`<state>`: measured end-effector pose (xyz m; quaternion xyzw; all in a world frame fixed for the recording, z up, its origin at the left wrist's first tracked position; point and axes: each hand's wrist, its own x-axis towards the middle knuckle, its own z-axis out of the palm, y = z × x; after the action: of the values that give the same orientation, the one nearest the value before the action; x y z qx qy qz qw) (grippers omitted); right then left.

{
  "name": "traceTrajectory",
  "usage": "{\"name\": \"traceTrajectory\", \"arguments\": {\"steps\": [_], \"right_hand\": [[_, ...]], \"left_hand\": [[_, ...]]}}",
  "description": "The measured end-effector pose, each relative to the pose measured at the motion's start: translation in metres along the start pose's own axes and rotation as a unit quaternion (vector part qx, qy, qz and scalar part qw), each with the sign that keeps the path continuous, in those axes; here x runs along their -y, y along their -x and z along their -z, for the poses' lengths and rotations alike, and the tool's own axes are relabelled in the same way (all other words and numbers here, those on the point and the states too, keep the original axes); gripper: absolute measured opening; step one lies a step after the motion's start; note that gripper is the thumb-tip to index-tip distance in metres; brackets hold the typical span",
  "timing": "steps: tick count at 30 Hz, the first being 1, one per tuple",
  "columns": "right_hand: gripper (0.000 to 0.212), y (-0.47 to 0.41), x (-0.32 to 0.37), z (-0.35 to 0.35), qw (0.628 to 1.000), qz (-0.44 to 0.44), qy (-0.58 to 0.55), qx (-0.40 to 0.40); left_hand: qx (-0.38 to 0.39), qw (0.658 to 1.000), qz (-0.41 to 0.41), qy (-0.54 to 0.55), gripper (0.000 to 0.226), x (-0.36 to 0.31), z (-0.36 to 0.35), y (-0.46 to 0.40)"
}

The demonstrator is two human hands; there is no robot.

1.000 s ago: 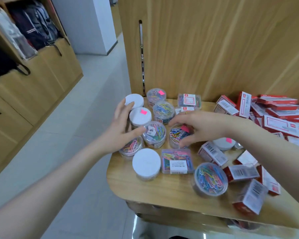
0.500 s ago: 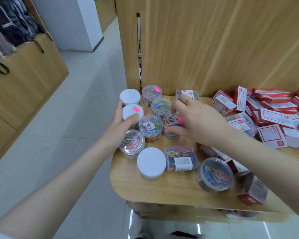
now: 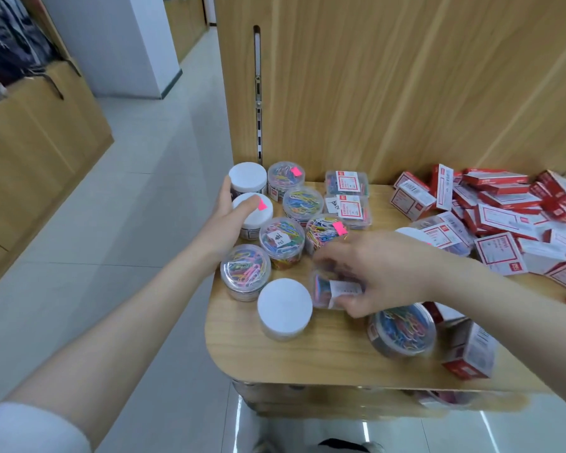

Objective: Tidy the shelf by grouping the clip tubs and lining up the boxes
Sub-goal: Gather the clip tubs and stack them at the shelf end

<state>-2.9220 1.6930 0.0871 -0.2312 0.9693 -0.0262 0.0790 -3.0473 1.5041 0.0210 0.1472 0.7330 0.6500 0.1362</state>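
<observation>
Several round clip tubs stand grouped at the left end of the wooden shelf [image 3: 311, 364]. My left hand [image 3: 226, 220] lies flat against their left side, thumb resting on the white-lidded tub with a pink sticker [image 3: 258, 215]. A clear tub of coloured clips with a pink sticker [image 3: 322, 232] stands free beside the group. My right hand [image 3: 386, 273] grips a clear rectangular clip box [image 3: 324, 291], blurred, just right of another white-lidded tub [image 3: 285, 307]. Near the front edge a lone clear tub [image 3: 402, 330] sits apart. Red-and-white boxes [image 3: 504, 210] lie heaped on the right.
Two more rectangular clip boxes [image 3: 350, 197] sit against the wooden back panel [image 3: 389, 93]. A red box [image 3: 471, 354] lies near the shelf's front edge. The shelf's rounded left corner drops to the tiled floor [image 3: 128, 223]. Cabinets [image 3: 36, 135] stand at far left.
My right hand let go of the pink-stickered clear tub, came toward me and took hold of the rectangular clip box. My left hand stayed against the tubs' left side.
</observation>
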Motion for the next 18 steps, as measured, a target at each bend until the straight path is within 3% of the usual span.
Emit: {"name": "traceTrajectory", "arguments": {"steps": [4, 6, 8, 11, 14, 18], "right_hand": [[0.054, 0.003, -0.017, 0.021, 0.973, -0.04, -0.177, -0.143], [0.055, -0.008, -0.027, 0.027, 0.965, -0.067, -0.16, -0.198], [0.051, -0.026, -0.035, 0.025, 0.966, -0.097, -0.119, -0.21], [0.048, -0.048, -0.043, 0.018, 0.965, -0.155, -0.065, -0.199], [0.045, -0.057, -0.06, 0.007, 0.945, -0.238, 0.017, -0.222], [0.044, -0.056, -0.087, -0.008, 0.947, -0.266, -0.031, -0.176]], "left_hand": [[-0.038, 0.999, 0.021, -0.001, 0.053, 0.004, 0.001, 0.006], [-0.084, 0.996, -0.001, -0.04, 0.049, 0.006, 0.005, 0.013], [-0.108, 0.988, -0.085, -0.068, 0.03, 0.005, 0.011, 0.026], [-0.054, 0.978, -0.162, -0.12, 0.018, 0.004, 0.023, 0.048], [0.038, 0.975, -0.159, -0.15, 0.021, 0.012, 0.033, 0.068], [0.134, 0.968, -0.139, -0.163, 0.041, 0.015, 0.04, 0.086]]}}
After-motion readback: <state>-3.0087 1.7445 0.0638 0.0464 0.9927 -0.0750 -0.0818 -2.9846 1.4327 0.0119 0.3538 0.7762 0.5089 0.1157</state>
